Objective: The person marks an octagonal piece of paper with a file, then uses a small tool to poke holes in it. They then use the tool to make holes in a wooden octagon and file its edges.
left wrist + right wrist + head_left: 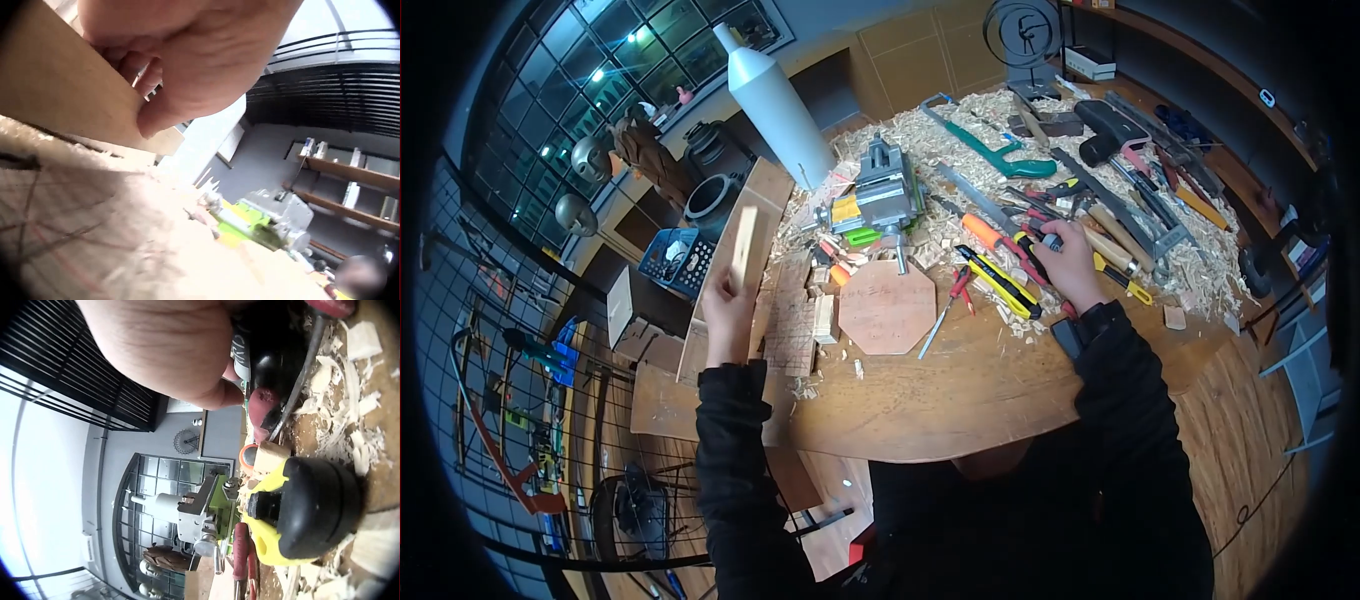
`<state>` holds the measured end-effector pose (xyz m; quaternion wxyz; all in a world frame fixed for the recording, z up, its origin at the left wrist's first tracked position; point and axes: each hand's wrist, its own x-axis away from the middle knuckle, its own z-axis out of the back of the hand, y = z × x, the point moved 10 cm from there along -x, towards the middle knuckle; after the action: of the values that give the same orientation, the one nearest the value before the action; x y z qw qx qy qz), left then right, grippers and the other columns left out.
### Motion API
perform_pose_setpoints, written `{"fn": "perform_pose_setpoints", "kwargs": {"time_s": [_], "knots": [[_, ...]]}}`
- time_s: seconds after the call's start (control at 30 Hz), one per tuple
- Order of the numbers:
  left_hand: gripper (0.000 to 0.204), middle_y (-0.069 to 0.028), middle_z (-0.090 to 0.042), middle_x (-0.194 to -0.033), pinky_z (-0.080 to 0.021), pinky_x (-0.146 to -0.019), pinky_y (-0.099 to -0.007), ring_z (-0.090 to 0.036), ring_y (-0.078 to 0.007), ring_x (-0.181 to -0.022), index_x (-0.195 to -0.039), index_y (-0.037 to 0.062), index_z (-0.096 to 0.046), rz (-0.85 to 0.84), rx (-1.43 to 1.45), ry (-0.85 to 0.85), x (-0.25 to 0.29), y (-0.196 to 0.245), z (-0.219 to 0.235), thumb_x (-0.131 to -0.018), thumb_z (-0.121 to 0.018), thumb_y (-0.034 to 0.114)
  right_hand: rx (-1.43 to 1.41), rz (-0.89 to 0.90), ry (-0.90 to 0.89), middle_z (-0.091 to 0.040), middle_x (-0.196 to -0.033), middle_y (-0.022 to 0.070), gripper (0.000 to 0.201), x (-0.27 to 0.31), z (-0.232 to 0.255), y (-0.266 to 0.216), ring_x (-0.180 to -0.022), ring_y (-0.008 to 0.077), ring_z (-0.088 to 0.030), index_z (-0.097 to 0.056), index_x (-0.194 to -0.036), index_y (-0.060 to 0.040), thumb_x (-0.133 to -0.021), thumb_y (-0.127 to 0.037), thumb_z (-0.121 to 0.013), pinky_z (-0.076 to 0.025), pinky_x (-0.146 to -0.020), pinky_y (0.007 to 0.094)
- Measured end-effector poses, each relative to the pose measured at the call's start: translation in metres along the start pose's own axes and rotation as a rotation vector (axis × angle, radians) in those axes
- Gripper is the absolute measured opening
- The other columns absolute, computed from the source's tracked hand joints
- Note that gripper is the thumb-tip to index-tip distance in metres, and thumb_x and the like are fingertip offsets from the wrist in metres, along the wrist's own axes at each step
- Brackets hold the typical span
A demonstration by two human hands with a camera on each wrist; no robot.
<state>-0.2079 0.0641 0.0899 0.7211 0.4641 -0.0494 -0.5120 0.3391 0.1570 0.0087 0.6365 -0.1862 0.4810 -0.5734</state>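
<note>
A pale wooden strip (744, 245) stands nearly upright in my left hand (728, 312), its lower end pinched between thumb and fingers. The left wrist view has the strip (62, 78) large beside the hand (194, 56). Over the tools on the right, my right hand (1074, 265) has its fingers bent round a grey and black tool (1053, 242), mostly hidden by hand and clutter. In the right wrist view, thumb and fingertips of this hand (169, 347) meet the tool's lettered grey part (240, 357). A yellow-and-black cutter (319, 506) lies close by.
An octagonal board (887, 308) lies mid-table, below a metal vise (884, 195). Wooden blocks (825, 318) are left of it. Saws, chisels and pliers crowd the right side among shavings. A tall white bottle (775, 110) stands behind; a wire grid (490, 400) is far left.
</note>
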Motion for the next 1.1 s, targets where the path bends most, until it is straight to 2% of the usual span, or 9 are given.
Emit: {"fn": "perform_pose_setpoints", "kwargs": {"time_s": [0.07,0.13,0.27,0.37,0.6,0.7,0.93,1.07,1.1], "knots": [[0.037,-0.0067,-0.068,-0.101,-0.049,-0.078,-0.0250,-0.062,-0.0116,-0.087,-0.120,-0.0053,-0.058,-0.170,0.036,-0.016,-0.011,0.026,0.019,-0.084,-0.066,-0.002,-0.008,0.016,0.003,-0.058,-0.097,0.0150,0.025,0.000,-0.002,0.002,-0.092,0.0321,-0.060,-0.066,-0.098,-0.0028,-0.078,-0.014,-0.072,-0.047,-0.081,0.0386],[0.037,-0.0058,-0.067,-0.097,-0.048,-0.078,-0.0244,-0.062,-0.0110,-0.087,-0.120,-0.0058,-0.058,-0.239,0.091,-0.001,-0.013,0.059,0.041,-0.084,-0.066,-0.002,-0.021,0.040,0.007,-0.058,-0.097,0.0151,0.025,-0.002,-0.003,0.001,-0.092,0.0320,-0.060,-0.066,-0.099,-0.0027,-0.078,-0.015,-0.072,-0.048,-0.081,0.0386],[0.035,-0.0075,-0.067,-0.097,-0.051,-0.075,-0.0227,-0.064,-0.0091,-0.084,-0.116,-0.0029,-0.056,-0.258,0.294,0.055,-0.002,0.112,0.080,-0.084,-0.069,-0.002,-0.022,0.027,0.015,-0.059,-0.098,0.0157,0.025,-0.001,-0.002,0.003,-0.093,0.0328,-0.060,-0.066,-0.099,-0.0025,-0.078,-0.014,-0.072,-0.048,-0.082,0.0384],[0.035,-0.0089,-0.068,-0.098,-0.052,-0.078,-0.0237,-0.065,-0.0113,-0.086,-0.116,-0.0041,-0.055,-0.246,0.308,0.055,0.022,0.146,0.086,-0.084,-0.070,-0.001,-0.021,0.022,0.022,-0.059,-0.097,0.0157,0.025,0.000,0.000,0.005,-0.093,0.0332,-0.060,-0.066,-0.099,-0.0027,-0.077,-0.014,-0.072,-0.048,-0.083,0.0385],[0.035,-0.0117,-0.064,-0.105,-0.053,-0.086,-0.0273,-0.064,-0.0149,-0.093,-0.113,-0.0028,-0.049,-0.249,0.580,-0.033,0.063,0.155,0.057,-0.084,-0.069,-0.005,-0.006,0.035,0.028,-0.059,-0.097,0.0162,0.025,0.000,-0.001,0.005,-0.094,0.0333,-0.060,-0.066,-0.099,-0.0023,-0.077,-0.013,-0.071,-0.047,-0.083,0.0382],[0.036,-0.0126,-0.064,-0.105,-0.053,-0.086,-0.0275,-0.064,-0.0153,-0.094,-0.113,-0.0025,-0.048,-0.256,0.596,0.019,0.080,0.162,0.051,-0.083,-0.069,-0.005,-0.023,0.035,0.025,-0.059,-0.097,0.0163,0.024,0.000,-0.001,0.006,-0.094,0.0334,-0.060,-0.066,-0.099,-0.0021,-0.077,-0.013,-0.071,-0.047,-0.083,0.0380],[0.039,-0.0058,-0.062,-0.099,-0.050,-0.077,-0.0252,-0.061,-0.0105,-0.086,-0.108,0.0009,-0.052,-0.371,0.525,0.071,0.083,0.171,0.064,-0.076,-0.076,0.002,-0.052,0.095,0.040,-0.060,-0.097,0.0173,0.024,0.000,-0.001,0.003,-0.093,0.0337,-0.060,-0.065,-0.098,-0.0008,-0.077,-0.012,-0.071,-0.047,-0.084,0.0377],[0.030,-0.0074,-0.066,-0.089,-0.052,-0.071,-0.0268,-0.064,-0.0126,-0.077,-0.100,-0.0009,-0.058,-0.312,0.582,0.033,0.084,0.170,0.056,-0.076,-0.076,0.003,-0.052,0.100,0.038,-0.060,-0.096,0.0167,0.023,0.000,-0.001,0.002,-0.092,0.0332,-0.060,-0.065,-0.097,-0.0007,-0.077,-0.011,-0.070,-0.047,-0.083,0.0374],[0.023,-0.0084,-0.067,-0.088,-0.054,-0.071,-0.0280,-0.066,-0.0149,-0.076,-0.096,-0.0025,-0.060,-0.268,0.636,0.006,0.084,0.170,0.052,-0.078,-0.074,0.003,-0.051,0.080,0.034,-0.060,-0.096,0.0149,0.023,0.001,-0.002,0.003,-0.091,0.0294,-0.060,-0.065,-0.097,-0.0007,-0.076,-0.010,-0.070,-0.047,-0.082,0.0353]]}}
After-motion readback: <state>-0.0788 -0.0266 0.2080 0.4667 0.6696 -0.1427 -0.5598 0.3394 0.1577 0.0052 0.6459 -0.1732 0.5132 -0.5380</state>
